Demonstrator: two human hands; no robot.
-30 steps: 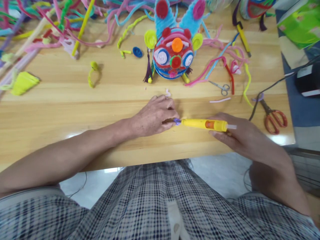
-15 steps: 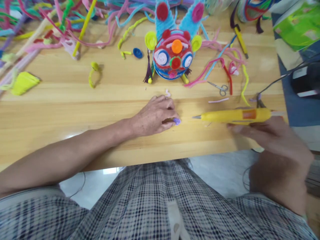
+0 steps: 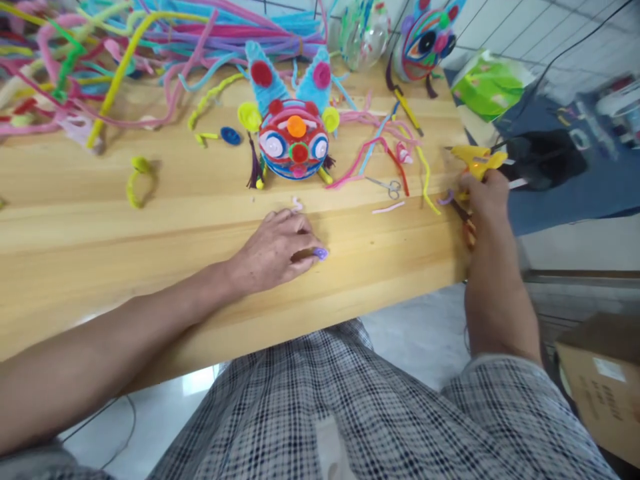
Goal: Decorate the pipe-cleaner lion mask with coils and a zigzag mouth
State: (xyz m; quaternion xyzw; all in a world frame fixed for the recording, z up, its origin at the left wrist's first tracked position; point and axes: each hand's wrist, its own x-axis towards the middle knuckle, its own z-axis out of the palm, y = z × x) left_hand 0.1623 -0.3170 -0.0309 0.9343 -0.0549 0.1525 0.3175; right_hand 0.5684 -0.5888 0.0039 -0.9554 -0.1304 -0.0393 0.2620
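Note:
My left hand (image 3: 277,252) rests on the wooden table, thumb and forefinger pinching a small purple pipe-cleaner coil (image 3: 321,253). At the table's right edge, my right hand (image 3: 489,195) is closed round a yellow glue gun (image 3: 477,160), its nozzle pointing left. Orange-handled scissors (image 3: 469,230) lie partly hidden beside my right wrist, near a curved purple piece (image 3: 446,198). Beyond my left hand stands a lion-head figure (image 3: 295,143) of coloured pipe cleaners with blue ears. A small pale pink curl (image 3: 297,203) lies by my left fingertips.
Loose pipe cleaners (image 3: 125,67) heap at the back left. Small silver scissors (image 3: 390,187), a yellow cutter knife (image 3: 410,113) and pink strands lie right of the figure. A second figure (image 3: 427,43), a green packet (image 3: 490,87) and a black object (image 3: 545,160) stand farther right.
My right hand has carried the glue gun away from near the purple coil to the table's right edge. The view has swung right. My left hand keeps its pinch on the coil.

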